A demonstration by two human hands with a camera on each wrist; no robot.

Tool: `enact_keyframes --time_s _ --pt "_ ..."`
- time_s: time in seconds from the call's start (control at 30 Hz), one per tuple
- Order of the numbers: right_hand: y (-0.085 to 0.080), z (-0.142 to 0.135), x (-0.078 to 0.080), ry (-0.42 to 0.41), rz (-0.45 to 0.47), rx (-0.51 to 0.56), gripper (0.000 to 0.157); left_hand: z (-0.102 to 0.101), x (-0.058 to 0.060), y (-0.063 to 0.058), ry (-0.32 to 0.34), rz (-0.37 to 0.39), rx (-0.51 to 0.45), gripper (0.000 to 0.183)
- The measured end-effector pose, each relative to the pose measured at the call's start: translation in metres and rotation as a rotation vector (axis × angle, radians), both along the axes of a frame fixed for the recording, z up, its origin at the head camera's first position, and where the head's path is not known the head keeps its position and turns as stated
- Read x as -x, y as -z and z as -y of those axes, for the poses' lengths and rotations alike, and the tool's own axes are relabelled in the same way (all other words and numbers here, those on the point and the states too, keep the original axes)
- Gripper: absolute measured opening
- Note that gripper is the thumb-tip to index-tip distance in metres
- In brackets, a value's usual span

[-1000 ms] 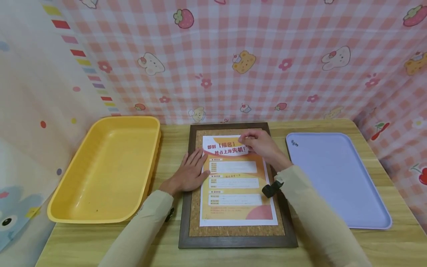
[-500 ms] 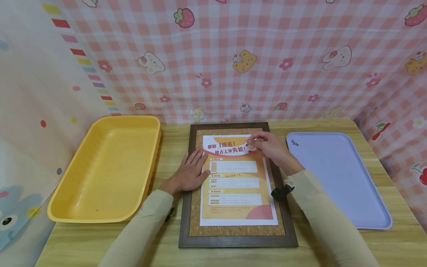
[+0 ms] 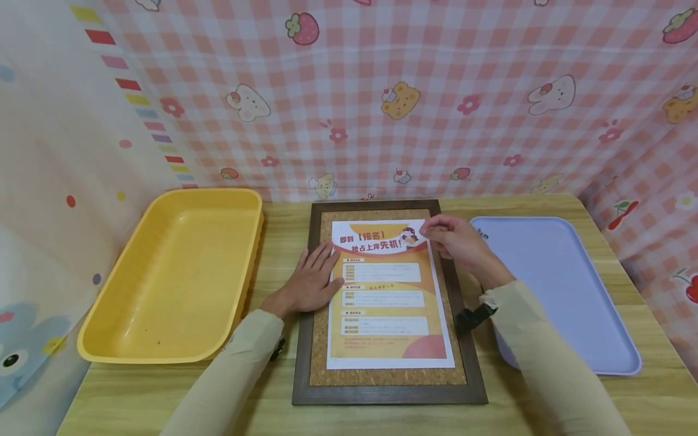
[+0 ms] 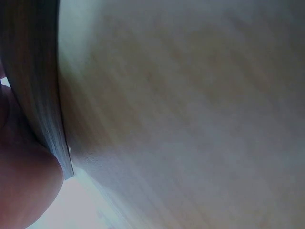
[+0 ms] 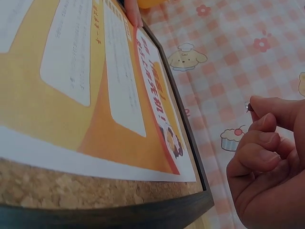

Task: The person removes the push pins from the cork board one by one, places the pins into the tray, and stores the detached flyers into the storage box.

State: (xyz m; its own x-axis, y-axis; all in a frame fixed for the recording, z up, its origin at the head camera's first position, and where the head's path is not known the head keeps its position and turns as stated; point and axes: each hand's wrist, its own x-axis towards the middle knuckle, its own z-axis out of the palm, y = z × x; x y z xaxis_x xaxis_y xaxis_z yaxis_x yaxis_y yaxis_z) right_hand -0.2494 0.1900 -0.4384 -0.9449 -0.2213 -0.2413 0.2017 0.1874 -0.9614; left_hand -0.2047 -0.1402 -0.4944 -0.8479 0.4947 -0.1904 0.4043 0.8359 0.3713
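A printed orange-and-white poster lies on a cork board with a dark wooden frame. My left hand rests spread on the board's left side, its fingertips over the poster's left edge. Close over the poster's upper right corner is my right hand. Between its thumb and forefinger it pinches a small clear pushpin, seen in the right wrist view with the other fingers curled. The left wrist view shows little but the table and the frame's edge.
A deep yellow tray stands left of the board on the wooden table. To the right lies a shallow lilac tray; several tiny dark items sit in its far left corner, partly behind my right hand. A checked curtain hangs behind.
My right hand has moved right from the poster's title to its upper right corner, uncovering a printed cartoon figure. My left hand has stayed put.
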Motion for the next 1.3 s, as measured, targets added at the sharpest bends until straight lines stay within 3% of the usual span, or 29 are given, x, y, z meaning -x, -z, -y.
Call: enact_keyframes --time_s 0.13,0.3,0.53,0.77,1.07,1.3 --pt "0.0 -0.006 -0.001 0.001 -0.009 -0.022 0.012 -0.001 -0.002 -0.006 0.006 0.008 -0.01 0.069" --pt "0.001 -0.014 -0.002 0.001 -0.042 -0.034 0.02 -0.002 -0.002 -0.012 0.009 0.018 0.019 0.069" --pt "0.002 -0.028 -0.004 0.018 -0.068 -0.058 0.021 -0.001 -0.002 -0.012 0.011 0.023 0.016 0.069" --pt "0.001 -0.039 -0.007 0.056 -0.048 -0.008 0.012 -0.001 0.001 -0.005 0.0 0.024 0.005 0.071" --pt "0.003 -0.053 -0.009 0.088 -0.05 0.027 0.016 -0.002 0.001 -0.012 0.014 0.007 0.029 0.07" --pt "0.011 -0.066 -0.011 0.111 -0.06 0.11 0.008 -0.001 -0.001 -0.012 0.02 0.009 0.011 0.068"
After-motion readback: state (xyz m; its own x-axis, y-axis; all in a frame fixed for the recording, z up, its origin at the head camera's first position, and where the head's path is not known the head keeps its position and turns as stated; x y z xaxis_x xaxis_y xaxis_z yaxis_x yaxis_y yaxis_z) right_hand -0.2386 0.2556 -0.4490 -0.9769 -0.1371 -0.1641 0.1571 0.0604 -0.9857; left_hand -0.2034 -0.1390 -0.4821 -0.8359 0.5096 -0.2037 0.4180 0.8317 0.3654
